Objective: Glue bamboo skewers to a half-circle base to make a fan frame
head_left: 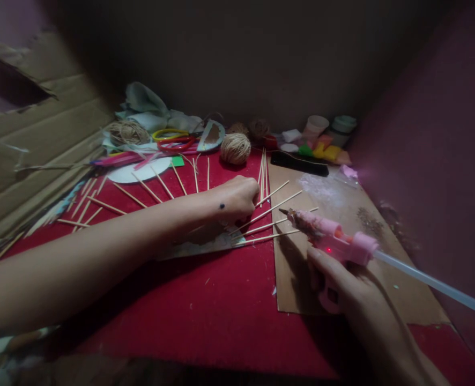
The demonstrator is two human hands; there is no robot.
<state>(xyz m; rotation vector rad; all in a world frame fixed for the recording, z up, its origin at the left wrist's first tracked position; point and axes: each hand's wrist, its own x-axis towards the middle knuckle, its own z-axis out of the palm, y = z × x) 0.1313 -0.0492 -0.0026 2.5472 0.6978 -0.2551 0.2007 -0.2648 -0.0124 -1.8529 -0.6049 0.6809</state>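
At frame ctr., L hand [240,197] curled amid fanned sticks [273,194] – grip hidden, can't tell; lower right, R hand [348,284] clasps pink glue gun [331,240].

Left of the pink plastic glue gun [342,246], the left hand [241,195] mostly hides its own fingers; what they touch cannot be told. The bare left forearm [112,252] covers the inner ends of several thin pale wooden sticks [162,183]. At the gun's rear, the translucent glue stick [430,282] runs out of view.
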